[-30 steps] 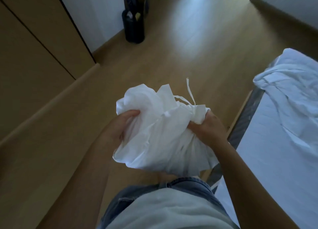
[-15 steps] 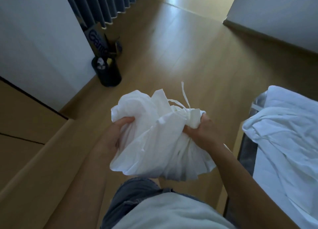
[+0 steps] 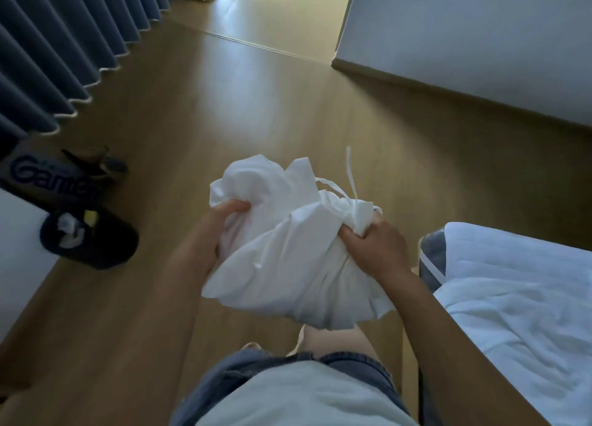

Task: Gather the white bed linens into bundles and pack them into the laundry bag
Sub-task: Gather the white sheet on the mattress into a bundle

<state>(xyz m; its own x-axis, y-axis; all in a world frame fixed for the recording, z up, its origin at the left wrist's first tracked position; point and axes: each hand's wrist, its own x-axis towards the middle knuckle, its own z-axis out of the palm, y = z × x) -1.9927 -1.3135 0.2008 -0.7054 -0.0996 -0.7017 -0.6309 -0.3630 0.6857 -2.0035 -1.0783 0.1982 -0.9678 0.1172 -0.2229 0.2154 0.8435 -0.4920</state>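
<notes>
A crumpled white linen bundle [image 3: 288,249] hangs in front of my waist, held between both hands above the wooden floor. My left hand [image 3: 213,230] grips its left side, thumb pressed into the cloth. My right hand [image 3: 373,249] clenches the gathered right top, where thin white ties [image 3: 350,175] stick up. More white linen [image 3: 525,316] lies rumpled on the bed at the right. No laundry bag can be picked out in view.
A black bin [image 3: 89,239] with scraps stands by the left wall, a printed cardboard box [image 3: 48,175] behind it. Blue curtains [image 3: 64,50] hang at the upper left. The bed's corner [image 3: 432,259] is close to my right arm. A white wall [image 3: 480,34] lies ahead right.
My view has swung left and up: the curtains and more floor have come into sight, the bed has slid to the right edge. Both hands keep the same hold on the bundle.
</notes>
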